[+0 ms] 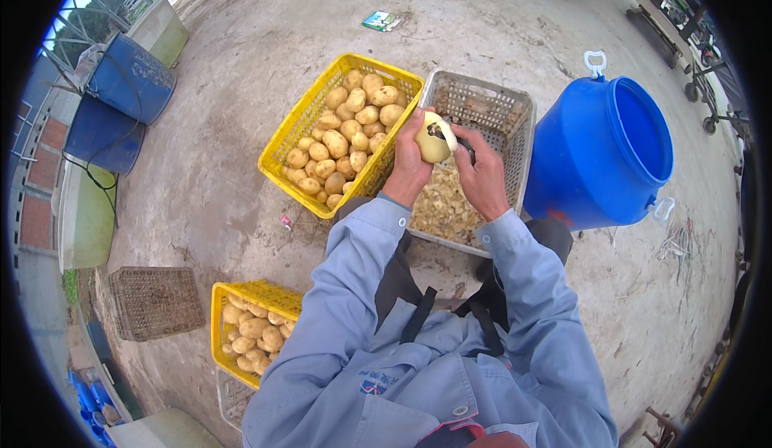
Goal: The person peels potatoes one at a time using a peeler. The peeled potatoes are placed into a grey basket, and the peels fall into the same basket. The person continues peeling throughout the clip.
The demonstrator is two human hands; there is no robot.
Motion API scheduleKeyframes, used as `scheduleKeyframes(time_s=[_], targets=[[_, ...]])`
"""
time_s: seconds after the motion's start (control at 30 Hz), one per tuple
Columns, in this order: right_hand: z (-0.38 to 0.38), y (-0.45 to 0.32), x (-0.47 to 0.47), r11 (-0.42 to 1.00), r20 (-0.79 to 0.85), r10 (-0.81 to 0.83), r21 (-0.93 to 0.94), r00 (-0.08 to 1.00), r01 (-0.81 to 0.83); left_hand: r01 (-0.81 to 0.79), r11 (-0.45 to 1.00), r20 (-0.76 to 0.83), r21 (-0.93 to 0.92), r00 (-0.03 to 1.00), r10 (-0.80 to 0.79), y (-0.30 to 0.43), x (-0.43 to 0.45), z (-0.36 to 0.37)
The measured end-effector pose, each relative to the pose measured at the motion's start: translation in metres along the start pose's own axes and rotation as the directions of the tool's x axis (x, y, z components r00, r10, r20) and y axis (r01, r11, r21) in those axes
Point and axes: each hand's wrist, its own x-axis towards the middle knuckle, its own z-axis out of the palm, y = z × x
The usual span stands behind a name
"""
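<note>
My left hand grips a partly peeled potato above the grey plastic crate. A pale strip of peel curls up along the potato's right side. My right hand is closed around a dark-handled tool, likely a peeler, mostly hidden by the fingers. Below both hands, the grey crate holds a layer of potato peelings. Against its left side stands a yellow plastic crate heaped with unpeeled potatoes.
An open blue plastic barrel stands close on the right. Another yellow crate of potatoes sits at my left side, near an upturned brown crate. Blue tubs line the far left. A green packet lies on the concrete floor ahead.
</note>
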Motion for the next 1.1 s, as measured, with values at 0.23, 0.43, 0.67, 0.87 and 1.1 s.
scheduleKeyframes(time_s=[0.23,0.43,0.67,0.87,1.1], targets=[[0.007,0.006,-0.010,0.999,-0.051,-0.047,0.013,0.998,0.048,-0.003,1.000,-0.030,-0.010,1.000,0.002,-0.003,0.001,-0.003],[0.010,0.008,-0.033,0.999,-0.054,-0.012,0.032,0.998,0.014,-0.068,0.998,-0.057,-0.004,0.996,0.068,-0.003,0.006,-0.012],[0.012,0.042,-0.063,0.985,0.015,0.172,0.017,0.985,-0.173,-0.042,0.989,-0.047,-0.144,0.998,0.036,0.012,0.005,0.003],[-0.007,0.017,-0.035,0.985,-0.028,0.115,0.133,0.993,-0.110,0.002,0.990,-0.034,-0.140,0.999,-0.007,0.010,0.007,0.000],[-0.002,0.002,-0.013,0.996,-0.005,0.033,0.082,0.999,-0.033,-0.007,0.997,0.001,-0.076,1.000,0.007,0.006,0.002,0.002]])
